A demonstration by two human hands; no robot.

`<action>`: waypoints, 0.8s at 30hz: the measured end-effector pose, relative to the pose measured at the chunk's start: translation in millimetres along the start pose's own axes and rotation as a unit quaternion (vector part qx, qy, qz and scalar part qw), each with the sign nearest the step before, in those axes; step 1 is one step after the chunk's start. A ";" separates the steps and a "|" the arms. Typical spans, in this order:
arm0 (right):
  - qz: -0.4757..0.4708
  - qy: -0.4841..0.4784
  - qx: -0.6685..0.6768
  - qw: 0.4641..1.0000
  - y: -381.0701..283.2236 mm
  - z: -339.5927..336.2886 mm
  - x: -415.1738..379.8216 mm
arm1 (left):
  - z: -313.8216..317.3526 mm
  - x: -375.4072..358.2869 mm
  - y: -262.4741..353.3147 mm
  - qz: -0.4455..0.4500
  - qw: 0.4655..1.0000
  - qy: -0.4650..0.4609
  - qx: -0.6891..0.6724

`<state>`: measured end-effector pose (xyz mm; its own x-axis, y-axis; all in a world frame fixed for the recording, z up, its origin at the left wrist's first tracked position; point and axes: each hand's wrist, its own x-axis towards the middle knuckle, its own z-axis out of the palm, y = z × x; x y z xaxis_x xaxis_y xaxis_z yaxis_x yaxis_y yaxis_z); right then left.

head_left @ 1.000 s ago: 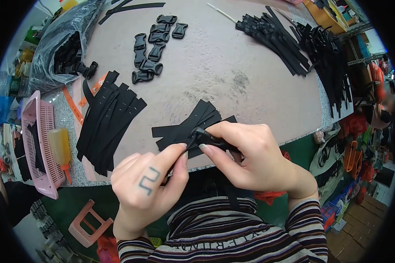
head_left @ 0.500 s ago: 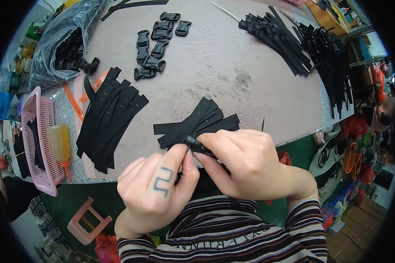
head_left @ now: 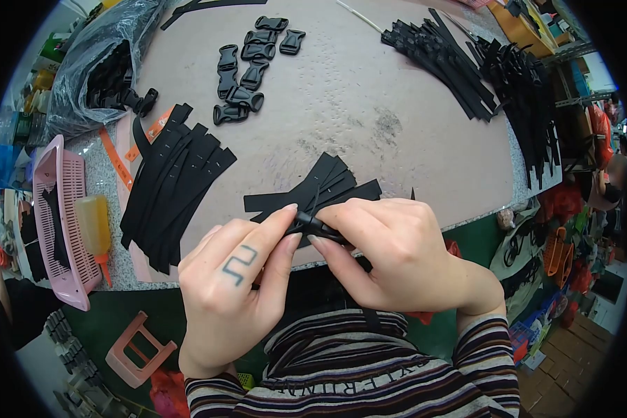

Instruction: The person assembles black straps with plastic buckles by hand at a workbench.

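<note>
Both hands meet over the table's near edge around a small black plastic buckle point(head_left: 309, 224), with black strap at it. My right hand point(head_left: 397, 254) pinches its right part between thumb and fingers, hiding much of it. On the other side, my left hand point(head_left: 233, 279) has its thumb and forefinger closed on the buckle's left end, where a thin black loop shows. Just beyond the fingertips lies a crossed pile of short black webbing straps point(head_left: 320, 182). Which part of the strap runs through the buckle I cannot make out.
Several black side-release buckles point(head_left: 256, 52) lie at the back. A fan of black straps point(head_left: 174, 188) is on the left, by a pink basket point(head_left: 70, 230) and a glue bottle point(head_left: 94, 226). More strap bundles point(head_left: 442, 66) lie at right; a plastic bag point(head_left: 108, 42) holds buckles.
My left hand has shifted slightly left and turned, and its forefinger and thumb have spread a little. A thin black strand now stands up above the buckle. My right hand has barely moved.
</note>
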<state>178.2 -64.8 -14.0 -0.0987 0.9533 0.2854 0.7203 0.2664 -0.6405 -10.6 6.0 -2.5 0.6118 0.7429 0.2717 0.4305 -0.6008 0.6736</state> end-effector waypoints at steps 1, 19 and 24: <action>-0.004 0.001 0.004 1.000 1.0 0.4 -0.1 | -0.8 0.1 0.3 -0.003 1.000 -0.003 -0.001; 0.269 -0.079 0.420 0.863 -0.6 -16.0 8.9 | -23.3 -3.3 -18.8 0.226 0.900 0.146 0.342; 0.162 -0.013 0.336 0.928 -7.6 -2.5 6.4 | -6.3 -12.2 -22.7 0.134 0.983 0.118 -0.046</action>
<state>173.9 -61.0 -5.5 0.0245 0.9996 -0.0112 0.1245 -0.0142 -0.9921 -32.0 12.4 -16.8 0.5197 0.6157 0.5924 0.2062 -0.7632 0.6124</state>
